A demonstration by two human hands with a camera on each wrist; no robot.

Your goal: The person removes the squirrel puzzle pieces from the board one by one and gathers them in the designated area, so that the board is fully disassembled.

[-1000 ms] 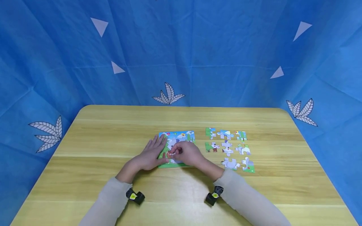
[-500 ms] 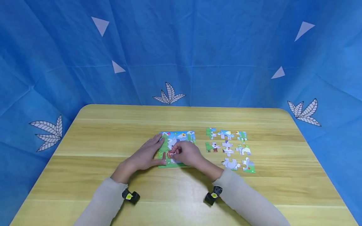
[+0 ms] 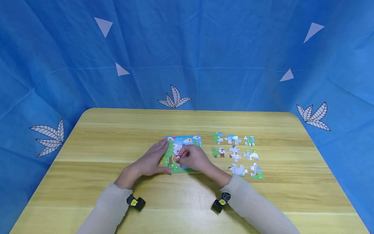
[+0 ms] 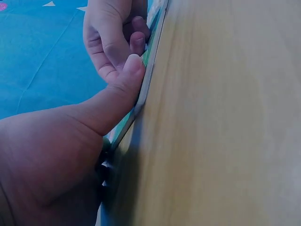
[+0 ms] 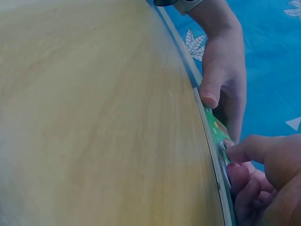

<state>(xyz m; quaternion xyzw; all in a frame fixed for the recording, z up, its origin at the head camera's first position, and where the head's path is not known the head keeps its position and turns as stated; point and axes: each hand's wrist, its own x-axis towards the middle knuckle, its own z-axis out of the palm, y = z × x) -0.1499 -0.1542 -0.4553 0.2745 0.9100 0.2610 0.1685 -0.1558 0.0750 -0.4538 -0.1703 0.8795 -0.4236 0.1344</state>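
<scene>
A jigsaw puzzle board (image 3: 191, 140) with a cartoon animal picture lies flat on the table, seen nearly edge-on in both wrist views. My left hand (image 3: 147, 160) rests along its left side, fingers extended and thumb (image 4: 127, 77) at the near edge. Over the board's lower left part, the thumb and fingers of my right hand (image 3: 196, 158) pinch a small puzzle piece (image 3: 176, 159) with a reddish-brown picture on it. The right hand covers the lower right of the board and part of the piece.
Several loose puzzle pieces (image 3: 234, 152) lie spread in rows to the right of the board. The wooden table (image 3: 117, 136) reaches back to a blue cloth (image 3: 222, 58) with white triangles and leaf prints.
My left hand has shifted slightly left, its fingers drawn closer together. My right hand stays over the same spot, with the pinched piece moved slightly right and tilted.
</scene>
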